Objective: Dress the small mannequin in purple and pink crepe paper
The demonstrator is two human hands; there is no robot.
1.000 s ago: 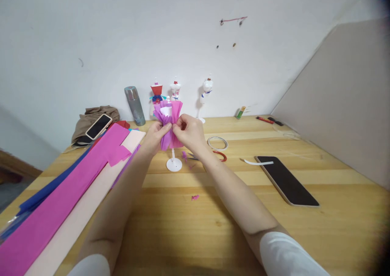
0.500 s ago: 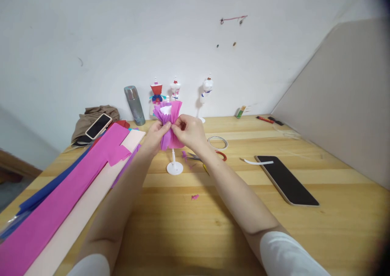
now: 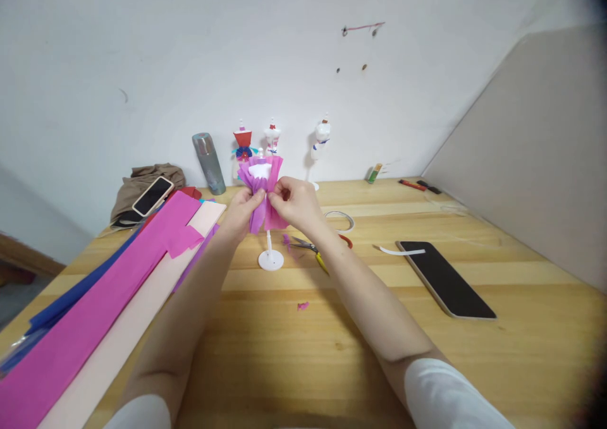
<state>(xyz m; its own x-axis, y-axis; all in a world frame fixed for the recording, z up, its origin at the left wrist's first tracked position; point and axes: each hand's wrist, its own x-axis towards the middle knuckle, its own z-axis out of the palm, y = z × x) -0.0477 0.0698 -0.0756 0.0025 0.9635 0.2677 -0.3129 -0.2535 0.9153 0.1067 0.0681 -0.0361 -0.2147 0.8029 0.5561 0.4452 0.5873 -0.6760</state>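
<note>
A small white mannequin stand (image 3: 270, 260) stands upright on the table, wrapped at its torso in pleated purple and pink crepe paper (image 3: 258, 213). My left hand (image 3: 241, 211) pinches the purple paper from the left, thumb in front. From the right, my right hand (image 3: 294, 205) pinches the pink paper close to my left thumb. The fingers behind the paper are partly hidden. Scissors (image 3: 322, 263) with red and yellow handles lie partly under my right forearm, near a roll of tape (image 3: 342, 214).
Long strips of pink paper (image 3: 102, 296) and pale paper (image 3: 137, 306) lie at left. Behind are a flask (image 3: 209, 163), a small phone (image 3: 153, 196) on cloth and dressed mannequins (image 3: 243, 141). A large phone (image 3: 448, 282) with a white strip lies right.
Both hands keep their hold on the paper. The view has shifted very slightly, and a little more of the scissors' yellow handle shows beside my right forearm.
</note>
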